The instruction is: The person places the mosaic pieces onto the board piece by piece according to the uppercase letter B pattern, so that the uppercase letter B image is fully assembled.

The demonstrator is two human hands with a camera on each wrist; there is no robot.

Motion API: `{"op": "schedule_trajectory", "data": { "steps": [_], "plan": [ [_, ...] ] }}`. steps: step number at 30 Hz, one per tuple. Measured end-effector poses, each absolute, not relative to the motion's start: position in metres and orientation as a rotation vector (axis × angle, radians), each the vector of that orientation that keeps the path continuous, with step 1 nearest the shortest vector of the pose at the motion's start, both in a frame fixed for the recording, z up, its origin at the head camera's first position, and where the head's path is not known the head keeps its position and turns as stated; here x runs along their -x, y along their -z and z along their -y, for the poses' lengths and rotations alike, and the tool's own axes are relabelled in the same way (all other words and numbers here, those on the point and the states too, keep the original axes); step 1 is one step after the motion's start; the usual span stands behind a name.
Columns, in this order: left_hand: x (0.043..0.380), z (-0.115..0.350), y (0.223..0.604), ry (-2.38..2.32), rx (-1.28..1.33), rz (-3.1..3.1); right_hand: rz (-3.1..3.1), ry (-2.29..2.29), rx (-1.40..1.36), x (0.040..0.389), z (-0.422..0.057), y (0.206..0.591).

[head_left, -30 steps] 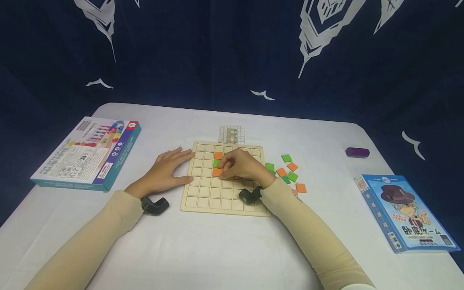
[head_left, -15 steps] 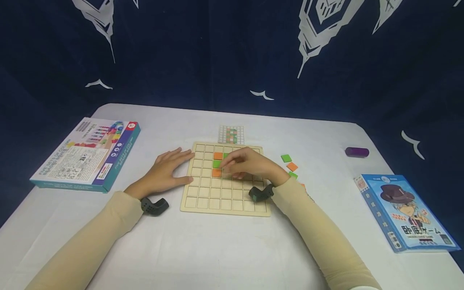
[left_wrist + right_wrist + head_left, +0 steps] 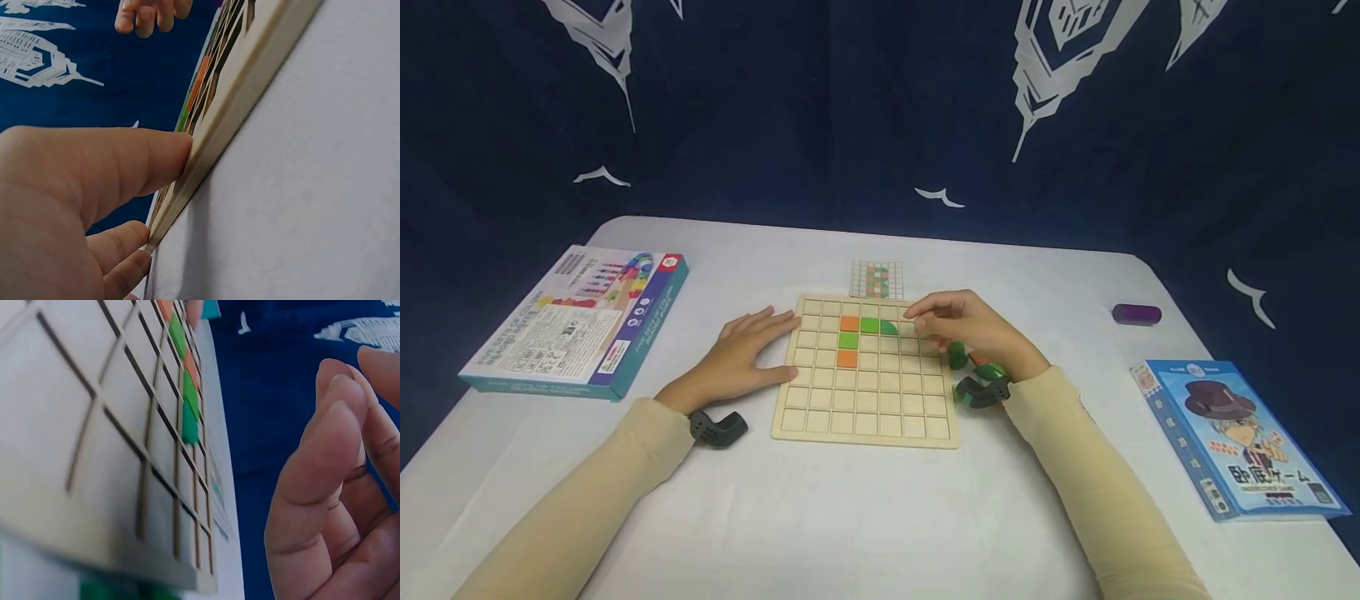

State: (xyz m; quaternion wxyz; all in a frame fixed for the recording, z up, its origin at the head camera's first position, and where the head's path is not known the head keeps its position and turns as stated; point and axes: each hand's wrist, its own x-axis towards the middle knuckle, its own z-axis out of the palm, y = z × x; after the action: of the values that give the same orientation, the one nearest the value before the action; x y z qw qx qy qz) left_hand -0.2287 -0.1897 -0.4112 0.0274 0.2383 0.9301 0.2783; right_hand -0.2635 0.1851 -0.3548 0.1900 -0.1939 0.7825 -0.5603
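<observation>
While the left hand point(image 3: 741, 354) lies spread at the gridded board point(image 3: 865, 402), the right hand point(image 3: 973, 332) hovers above it.

The left thumb and fingertips touch the board's left edge; the right fingers curve loosely over its right side, pinching nothing. Set in the grid are orange tiles point(image 3: 846, 359) and green tiles point(image 3: 869, 325): orange, green, orange down one column, with two more green running right from the farthest orange. Loose tiles point(image 3: 957, 355) lie just right of the board, partly hidden by the right hand. A printed card point(image 3: 877, 280) lies on the surface point(image 3: 820, 517) just beyond the far edge; a purple cylinder point(image 3: 1137, 314) lies well to the right.
</observation>
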Motion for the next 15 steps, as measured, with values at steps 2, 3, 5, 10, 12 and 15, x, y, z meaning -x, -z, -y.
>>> {"op": "schedule_trajectory", "data": {
  "steps": [2,3,5,10,12,15],
  "plan": [
    [0.229,0.19,0.412,-0.855,-0.737,-2.873,-2.222,1.579,0.549,0.265,-0.193,0.355],
    [0.229,0.19,0.412,-0.854,-0.735,-2.872,-2.233,1.581,0.554,0.266,-0.197,0.355],
    [0.229,0.19,0.413,-0.848,-0.728,-2.871,-2.258,1.584,0.545,0.268,-0.204,0.355],
    [0.23,0.19,0.412,-0.846,-0.723,-2.868,-2.35,1.579,0.459,0.272,-0.226,0.356],
    [0.23,0.19,0.412,-0.847,-0.724,-2.868,-2.382,1.589,0.407,0.274,-0.235,0.357],
    [0.23,0.19,0.412,-0.842,-0.718,-2.869,-2.394,1.626,0.34,0.277,-0.248,0.36]
  ]
}}
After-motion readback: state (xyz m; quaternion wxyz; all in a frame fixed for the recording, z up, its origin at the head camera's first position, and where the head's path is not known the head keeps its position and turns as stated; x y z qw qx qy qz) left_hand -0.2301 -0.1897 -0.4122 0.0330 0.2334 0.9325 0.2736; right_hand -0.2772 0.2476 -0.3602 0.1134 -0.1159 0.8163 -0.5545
